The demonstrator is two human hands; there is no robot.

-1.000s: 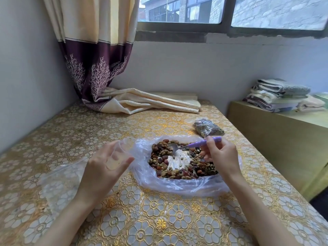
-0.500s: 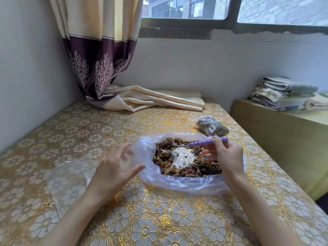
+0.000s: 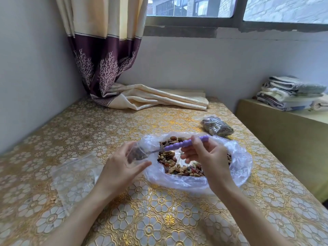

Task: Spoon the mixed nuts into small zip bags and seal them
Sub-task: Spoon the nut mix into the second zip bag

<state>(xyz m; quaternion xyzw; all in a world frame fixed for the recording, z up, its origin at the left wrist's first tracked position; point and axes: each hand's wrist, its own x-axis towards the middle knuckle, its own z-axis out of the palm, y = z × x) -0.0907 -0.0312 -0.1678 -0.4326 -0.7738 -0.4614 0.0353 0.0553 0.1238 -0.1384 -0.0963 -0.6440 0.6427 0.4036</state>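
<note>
On the desk (image 3: 159, 219), two hands work over one heap of mixed nuts (image 3: 177, 164).
The left hand (image 3: 122, 167) curls round a small clear zip bag (image 3: 137, 153) holding some nuts; the right hand (image 3: 204, 157) pinches one spoon (image 3: 177, 146), its ribbed purple handle plastic, its metal bowl at the bag's mouth. The heap lies in a crinkled plastic sheet (image 3: 241, 167). One filled bag (image 3: 217, 128) lies behind; empty flat bags (image 3: 74, 178) lie left on the glossy gold floral cover.

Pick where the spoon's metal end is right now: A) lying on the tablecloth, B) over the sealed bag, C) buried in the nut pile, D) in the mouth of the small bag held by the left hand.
D: the spoon tip enters the small zip bag that the left hand holds.
</note>
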